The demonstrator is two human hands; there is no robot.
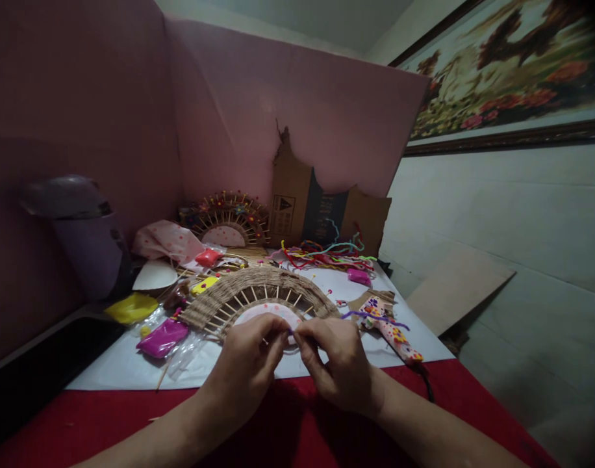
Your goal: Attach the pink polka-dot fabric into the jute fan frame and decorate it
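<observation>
My left hand and my right hand meet in front of me, thumbs and fingertips pinched close together. A purple pipe cleaner runs out past my right hand to the right, and a small dark purple bit shows between the fingertips of both hands. The fingers hide most of what lies between them. Just behind my hands lies a half-round fan-shaped piece of thin sticks woven with brown twine, with a pink spotted centre that my left hand partly covers.
A similar decorated fan stands at the back beside torn cardboard. Colourful pipe cleaners lie in a heap. A magenta clay packet and yellow packet lie left; a flower-patterned glue gun lies right. A purple bin stands far left.
</observation>
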